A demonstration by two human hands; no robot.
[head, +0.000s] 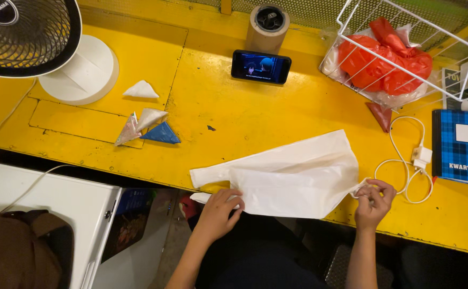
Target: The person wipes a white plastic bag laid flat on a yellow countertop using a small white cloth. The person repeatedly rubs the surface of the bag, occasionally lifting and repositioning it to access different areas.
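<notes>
On the yellow worktop (pixel 255 120) a white plastic bag (pixel 293 174) lay flattened at the near edge, the left hand (pixel 219 210) reaching up with fingers pressed together on its lower corner, the right hand (pixel 374 200) pinching its far end.

You're at a worn shop counter or small work stall: a scuffed yellow bench (pixel 244 120) with a wire basket (pixel 405 48) of red bags (pixel 384 64), a checked ledger (pixel 461 147), a tape roll (pixel 267 27), a desk fan (pixel 28 35), and a propped phone (pixel 261 67).
</notes>
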